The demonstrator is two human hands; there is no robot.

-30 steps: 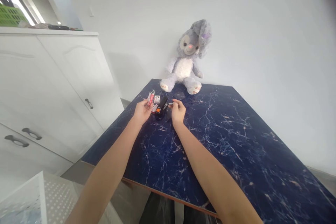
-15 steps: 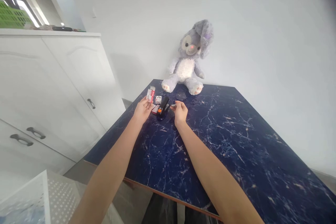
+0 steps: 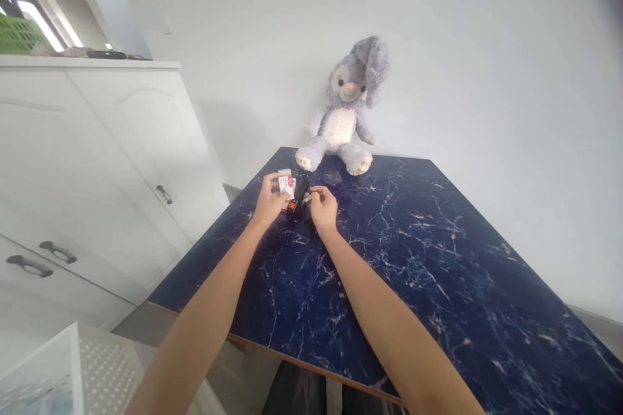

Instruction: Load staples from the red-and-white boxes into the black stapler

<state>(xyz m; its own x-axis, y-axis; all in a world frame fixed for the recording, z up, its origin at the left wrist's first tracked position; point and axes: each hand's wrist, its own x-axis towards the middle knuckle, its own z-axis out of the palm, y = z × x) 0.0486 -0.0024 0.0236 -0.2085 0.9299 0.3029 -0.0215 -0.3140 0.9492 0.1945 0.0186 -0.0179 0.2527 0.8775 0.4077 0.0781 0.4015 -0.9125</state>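
My left hand (image 3: 268, 203) is closed around a small red-and-white box (image 3: 287, 186), its printed face turned up towards me. Just right of the box lies a long black object with an orange patch (image 3: 302, 190), which looks like a stapler. At its right side is my right hand (image 3: 323, 209), with thumb and forefinger pinched together; whatever is between the fingertips is too small to make out. Part of another red-and-white pack (image 3: 285, 206) shows under the left fingers. All of this is at the far part of the table.
A grey plush rabbit (image 3: 341, 110) sits against the wall at the table's back edge. The dark blue marbled table (image 3: 399, 259) spreads out to the right. White cabinets (image 3: 111, 162) stand to the left, with a white perforated basket (image 3: 102, 363) below.
The box in my left hand has come lower and tipped, closer to the black object. My right hand has moved left to that object's side. The small white box behind is now mostly covered.
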